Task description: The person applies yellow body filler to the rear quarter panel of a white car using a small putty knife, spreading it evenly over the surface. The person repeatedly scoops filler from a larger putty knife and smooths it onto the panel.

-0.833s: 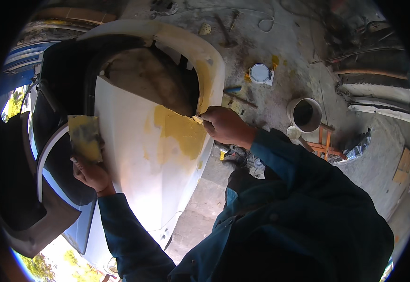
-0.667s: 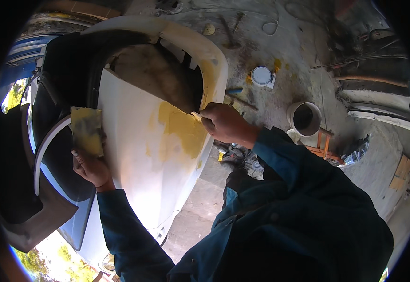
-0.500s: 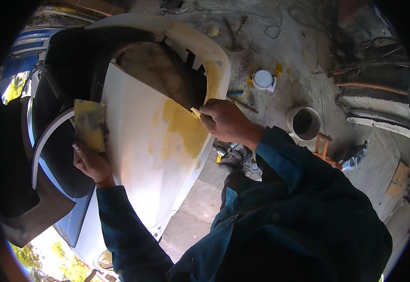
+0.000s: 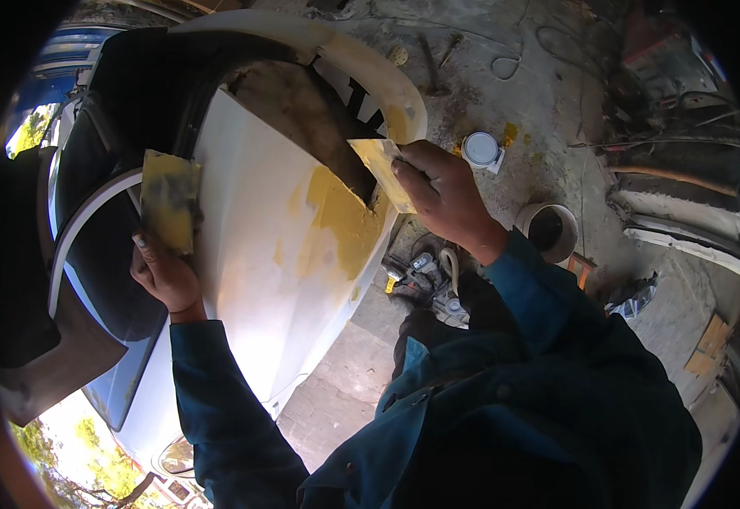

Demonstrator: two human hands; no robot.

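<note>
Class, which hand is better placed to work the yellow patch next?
Right, probably: the right hand holds a thin spreader near the yellow patch; the left hand holds a smeared plate farther away.

1. head cam: worn on the person's head, l. one of a side-by-side pair, wide fisheye.
2. it faced down past the jacket, w/ sleeves coming up from the lower edge.
3. upright, unmirrored: pic l. = person's l.
4. jacket was nearest the lens; l. hand, r. hand & car panel sat farther out; floor lay well below.
5. v. wide reach, incl. trees nr lower-l. rim; edges bent toward the black surround.
</note>
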